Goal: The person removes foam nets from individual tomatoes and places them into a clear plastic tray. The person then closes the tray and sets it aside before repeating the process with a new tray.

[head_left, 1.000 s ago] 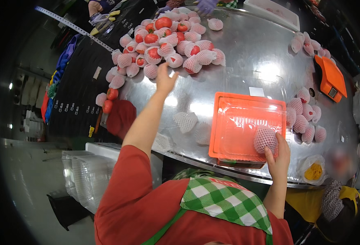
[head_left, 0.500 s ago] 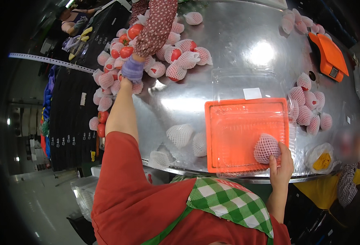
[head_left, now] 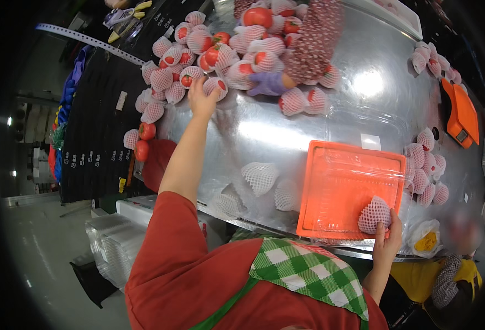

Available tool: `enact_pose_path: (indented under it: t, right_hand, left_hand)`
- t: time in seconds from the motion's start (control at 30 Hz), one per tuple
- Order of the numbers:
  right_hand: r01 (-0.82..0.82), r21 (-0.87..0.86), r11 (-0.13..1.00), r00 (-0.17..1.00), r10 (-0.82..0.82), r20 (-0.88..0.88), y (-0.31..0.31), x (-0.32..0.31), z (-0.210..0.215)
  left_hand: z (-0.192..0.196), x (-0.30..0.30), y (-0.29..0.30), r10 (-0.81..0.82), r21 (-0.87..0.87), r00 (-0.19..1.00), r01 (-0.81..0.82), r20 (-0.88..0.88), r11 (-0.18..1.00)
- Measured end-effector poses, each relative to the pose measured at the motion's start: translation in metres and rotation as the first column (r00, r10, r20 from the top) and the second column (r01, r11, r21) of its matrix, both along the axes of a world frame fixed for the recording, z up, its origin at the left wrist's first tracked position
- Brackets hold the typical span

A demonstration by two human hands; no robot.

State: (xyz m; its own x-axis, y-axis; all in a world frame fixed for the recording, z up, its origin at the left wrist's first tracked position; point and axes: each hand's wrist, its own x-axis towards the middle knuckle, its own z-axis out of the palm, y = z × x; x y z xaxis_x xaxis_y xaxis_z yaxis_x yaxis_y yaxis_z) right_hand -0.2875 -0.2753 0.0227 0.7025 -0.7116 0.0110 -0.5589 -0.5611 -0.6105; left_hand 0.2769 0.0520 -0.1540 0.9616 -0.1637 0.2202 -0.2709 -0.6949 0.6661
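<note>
My left hand (head_left: 203, 99) is stretched out to the tomato pile, its fingers spread at the near side of a tomato in a white foam net (head_left: 216, 88). That tomato still lies on the table, against the others. At the near right corner of an orange tray (head_left: 304, 190), my right hand (head_left: 387, 242) has thumb and fingers on a foam-netted piece (head_left: 374, 214), probably a tomato; the net hides most of it. A clear plastic clamshell box (head_left: 341, 192) lies in the tray, its lid folded back with a white label (head_left: 370, 142) on it.
A co-worker's purple-gloved hand (head_left: 272, 83) reaches into the pile. Loose foam nets (head_left: 260, 177) lie left of the tray. Netted tomatoes (head_left: 418, 157) and an orange scale (head_left: 461, 113) stand at the right. A bag with something yellow (head_left: 425, 239) sits at the near edge.
My left hand has come away from beside the co-worker's glove and now reaches a netted tomato. The view has shifted left. My right hand keeps its place on the netted piece.
</note>
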Motion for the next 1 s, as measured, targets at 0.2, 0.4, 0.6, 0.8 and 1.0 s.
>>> enact_pose_path:
  t: [0.2, 0.4, 0.6, 0.8, 1.0]
  right_hand:
    - [0.033, 0.034, 0.999, 0.999, -0.032, -0.029, 0.001, -0.001, -0.002]
    - [0.137, 0.239, 0.961, 0.99, -0.136, -0.022, -0.007, -0.011, -0.012]
    - [0.135, 0.234, 0.963, 0.991, -0.127, -0.051, -0.01, 0.001, -0.007]
    - [0.124, 0.237, 0.964, 0.988, -0.098, -0.119, -0.027, -0.011, -0.005]
    - [0.139, 0.192, 0.972, 0.982, -0.11, -0.153, -0.033, -0.013, -0.015]
  left_hand:
    - [-0.015, -0.027, -0.051, -0.128, -0.481, 0.975, 0.025, -0.183, 0.876]
    - [0.007, -0.12, -0.182, -0.538, -0.419, 0.792, 0.401, -0.287, 0.814]
    - [0.029, -0.113, -0.108, -0.431, -0.098, 0.9, 0.435, 0.063, 0.895]
    - [0.061, -0.034, 0.161, 0.516, 0.485, 0.816, -0.574, 0.263, 0.66]
    - [0.096, -0.033, 0.207, 0.766, 0.694, 0.643, -0.548, -0.008, 0.467]
